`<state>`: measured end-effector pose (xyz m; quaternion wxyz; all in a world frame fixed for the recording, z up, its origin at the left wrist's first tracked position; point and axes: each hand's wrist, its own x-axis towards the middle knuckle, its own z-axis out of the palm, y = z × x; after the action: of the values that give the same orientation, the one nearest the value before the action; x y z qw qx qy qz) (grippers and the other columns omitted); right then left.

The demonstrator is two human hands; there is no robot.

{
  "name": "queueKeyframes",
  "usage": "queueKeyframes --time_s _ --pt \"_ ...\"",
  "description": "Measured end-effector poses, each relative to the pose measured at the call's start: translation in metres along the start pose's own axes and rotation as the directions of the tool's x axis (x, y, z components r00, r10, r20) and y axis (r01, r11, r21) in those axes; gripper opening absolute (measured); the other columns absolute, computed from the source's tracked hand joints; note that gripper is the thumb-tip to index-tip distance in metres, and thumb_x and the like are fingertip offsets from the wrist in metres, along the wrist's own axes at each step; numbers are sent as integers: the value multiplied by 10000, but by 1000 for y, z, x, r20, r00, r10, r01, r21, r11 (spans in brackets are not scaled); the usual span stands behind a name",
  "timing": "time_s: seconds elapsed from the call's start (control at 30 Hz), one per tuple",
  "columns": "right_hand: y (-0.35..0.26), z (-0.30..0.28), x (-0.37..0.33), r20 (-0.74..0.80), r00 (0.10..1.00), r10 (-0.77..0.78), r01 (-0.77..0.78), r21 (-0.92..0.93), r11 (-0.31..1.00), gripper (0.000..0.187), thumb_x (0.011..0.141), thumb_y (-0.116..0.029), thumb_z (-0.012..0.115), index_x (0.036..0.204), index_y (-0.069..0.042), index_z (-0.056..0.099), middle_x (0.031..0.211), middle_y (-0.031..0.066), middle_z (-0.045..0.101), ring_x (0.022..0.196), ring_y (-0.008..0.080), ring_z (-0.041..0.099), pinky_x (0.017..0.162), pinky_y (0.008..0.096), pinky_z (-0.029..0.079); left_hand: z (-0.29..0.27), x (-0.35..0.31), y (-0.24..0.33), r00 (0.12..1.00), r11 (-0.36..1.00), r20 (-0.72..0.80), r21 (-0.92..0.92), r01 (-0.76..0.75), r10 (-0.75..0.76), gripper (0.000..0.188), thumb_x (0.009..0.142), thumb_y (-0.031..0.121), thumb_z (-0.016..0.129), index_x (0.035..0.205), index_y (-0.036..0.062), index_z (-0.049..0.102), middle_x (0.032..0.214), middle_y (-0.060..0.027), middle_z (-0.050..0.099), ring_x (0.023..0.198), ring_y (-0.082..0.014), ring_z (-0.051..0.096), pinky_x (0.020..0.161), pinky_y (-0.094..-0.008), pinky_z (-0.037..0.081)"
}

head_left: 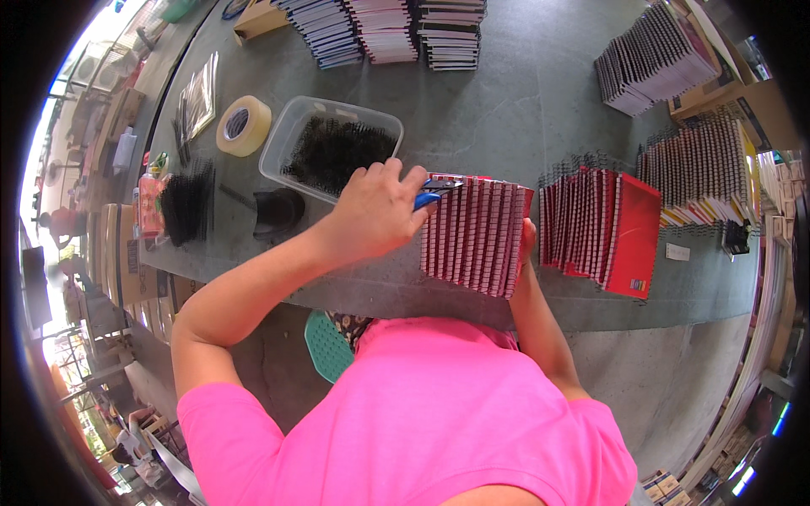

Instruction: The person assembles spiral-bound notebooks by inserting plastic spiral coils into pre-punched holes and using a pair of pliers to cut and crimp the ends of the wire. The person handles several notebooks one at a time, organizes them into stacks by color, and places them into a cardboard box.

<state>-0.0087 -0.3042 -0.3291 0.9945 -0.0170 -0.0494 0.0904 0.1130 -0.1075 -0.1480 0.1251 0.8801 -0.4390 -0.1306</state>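
Observation:
My left hand (381, 205) is closed around blue-handled pliers (428, 199). Their metal jaws reach the far end of a stack of red spiral-bound notebooks (472, 240), whose spines face up in rows. Against the right side of that stack presses my right hand (529, 242), gripping it; most of its fingers are hidden behind the notebooks. Just beyond my left hand stands a clear plastic tub (274, 152) holding a heap of black coil scraps (333, 156).
More red notebooks (591, 223) lean to the right, beside other spiral-bound books (700, 173). Notebook stacks (384, 29) line the far side. Leftward are a tape roll (244, 126), black coils (190, 202) and a dark curved holder (278, 212). A green stool (327, 347) stands below the table edge.

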Motion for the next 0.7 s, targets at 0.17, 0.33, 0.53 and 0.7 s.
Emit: queueKeyframes --time_s 0.17,0.33,0.53,0.7 --pt "-1 -3 -3 16 999 29 -29 9 1000 616 788 -373 606 1212 48 457 1124 212 569 990 313 594 852 464 491 -32 12 -4 738 521 674 -616 591 -40 459 894 432 460 1013 -5 531 854 -141 584 713 -273 611 672 -378 505" --pt "0 3 -1 7 999 41 -41 -1 999 635 790 -390 596 1225 49 446 1135 216 561 1004 318 586 872 474 474 -27 17 6 641 151 767 -637 756 26 508 921 439 385 1025 -34 536 865 -174 599 733 -288 638 677 -396 523" --pt "4 7 1 -7 1000 13 -13 -45 999 647 785 -416 586 1215 49 452 1127 222 563 976 320 598 855 468 487 -25 15 5 605 -109 786 -596 796 126 472 942 377 332 1001 -47 529 854 -213 596 730 -320 637 653 -400 523" --pt "1 3 -2 -41 999 17 -19 -44 999 662 769 -429 601 1205 48 461 1106 218 575 956 318 607 834 458 502 -26 17 8 589 -107 796 -579 808 139 470 944 368 329 999 -56 526 851 -207 595 710 -294 634 634 -382 516"
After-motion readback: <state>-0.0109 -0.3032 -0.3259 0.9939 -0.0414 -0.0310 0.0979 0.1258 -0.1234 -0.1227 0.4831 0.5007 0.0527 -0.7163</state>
